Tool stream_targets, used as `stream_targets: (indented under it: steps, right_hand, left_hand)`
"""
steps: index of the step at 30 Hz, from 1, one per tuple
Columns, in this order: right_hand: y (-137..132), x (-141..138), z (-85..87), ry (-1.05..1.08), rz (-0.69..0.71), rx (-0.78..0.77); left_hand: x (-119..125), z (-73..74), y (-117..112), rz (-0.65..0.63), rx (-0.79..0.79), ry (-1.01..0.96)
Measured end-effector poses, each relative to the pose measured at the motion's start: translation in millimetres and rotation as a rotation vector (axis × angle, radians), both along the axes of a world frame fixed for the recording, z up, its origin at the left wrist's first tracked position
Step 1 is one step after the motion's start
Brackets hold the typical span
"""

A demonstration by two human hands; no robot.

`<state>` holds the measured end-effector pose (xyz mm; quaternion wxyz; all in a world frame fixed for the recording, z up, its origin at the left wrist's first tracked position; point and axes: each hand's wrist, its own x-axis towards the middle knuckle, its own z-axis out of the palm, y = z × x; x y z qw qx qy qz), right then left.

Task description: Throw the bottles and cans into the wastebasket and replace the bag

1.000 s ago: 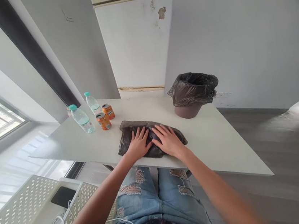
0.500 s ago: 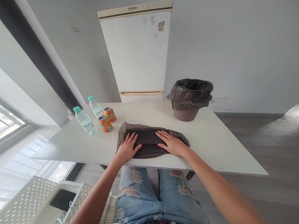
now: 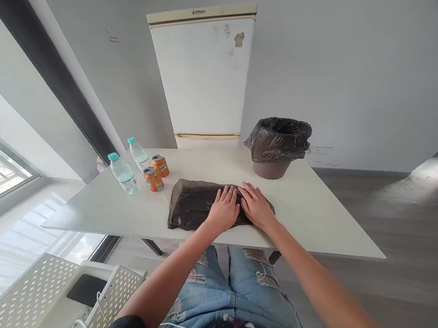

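Observation:
A black plastic garbage bag [image 3: 190, 205] lies flattened near the front edge of the white table [image 3: 306, 222]. My left hand [image 3: 223, 208] rests flat on the bag, right of its middle, fingers stretched out. Close beside it, my right hand [image 3: 256, 206] presses on the bag's right part, also flat and open. The fingers of both hands point away from me. Parts of the bag beneath the palms are hidden.
Two clear bottles with teal caps [image 3: 123, 174] and two orange cans [image 3: 153, 178] stand at the table's left. A bin lined with a black bag [image 3: 273, 168] stands at back right. Behind is a white refrigerator [image 3: 204, 75]; a phone [image 3: 86, 290] lies lower left.
My left hand has slid right across the bag, from its left part to beside my right hand. The bag's left part is now uncovered. My right hand has shifted only slightly.

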<state>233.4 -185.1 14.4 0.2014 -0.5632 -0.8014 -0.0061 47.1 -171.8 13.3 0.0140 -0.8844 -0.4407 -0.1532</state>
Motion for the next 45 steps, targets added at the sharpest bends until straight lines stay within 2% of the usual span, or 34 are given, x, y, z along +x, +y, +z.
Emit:
stream_targets:
  steps: [3, 7, 12, 17, 20, 22, 25, 28, 30, 31, 33, 36, 38, 40, 43, 45]
  right_hand:
    - [4.5, 5.0, -11.6, -0.116, -0.051, -0.204]
    - [6.8, 6.4, -19.2, -0.122, -0.066, -0.247]
    - [6.1, 5.9, -18.2, -0.115, -0.066, -0.262]
    - [7.2, 7.5, -21.3, -0.097, -0.068, -0.265]
    - [7.3, 7.0, -22.6, -0.086, -0.068, -0.267]
    - [6.2, 6.3, -21.2, -0.082, -0.074, -0.268]
    - [2.5, 5.8, -14.2, -0.045, -0.075, -0.199]
    - [-3.4, 8.3, -2.8, 0.135, -0.138, 0.063]
    - [-8.4, 12.4, 4.7, 0.254, -0.27, 0.175]
    - [-11.3, 15.3, 7.6, 0.293, -0.349, 0.153]
    - [-17.7, 22.2, 11.2, 0.343, -0.473, 0.0]
    - [-31.8, 31.7, 11.8, 0.402, -0.506, -0.228]
    - [-47.4, 32.3, 12.3, 0.432, -0.444, -0.301]
    - [-69.8, 25.3, 15.7, 0.542, -0.317, -0.405]
    - [-110.9, 7.1, 28.5, 0.775, -0.006, -0.65]
    - [-135.1, -0.3, 39.4, 0.808, 0.18, -0.798]
  left_hand:
    - [-3.9, -12.5, 7.2, 0.018, -0.084, 0.054]
    - [-30.5, -20.4, 14.7, -0.058, -0.138, 0.082]
    - [-93.4, -13.1, 40.8, 0.018, -0.211, 0.082]
    - [-169.2, -4.4, 64.9, 0.205, -0.274, 0.055]
    - [-189.8, -0.2, 68.6, 0.241, -0.298, 0.059]
    - [-188.0, 4.8, 66.0, 0.288, -0.244, 0.074]
    - [-165.6, 16.0, 47.0, 0.384, -0.007, -0.01]
    - [-127.9, 25.2, 3.3, 0.399, 0.177, -0.2]
    - [-100.2, 26.4, -34.0, 0.298, 0.177, -0.237]
    - [-87.1, 25.2, -52.1, 0.244, 0.164, -0.24]
    - [-64.7, 20.0, -82.1, 0.184, 0.129, -0.245]
    - [-43.1, 10.0, -104.5, 0.14, 0.062, -0.248]
    - [-36.1, 5.6, -106.3, 0.12, 0.011, -0.26]
    - [-33.9, 3.7, -103.2, 0.099, -0.031, -0.277]
    - [-39.2, 1.8, -98.3, -0.016, -0.104, -0.233]
    - [-47.5, -1.8, -98.0, -0.127, -0.143, -0.157]
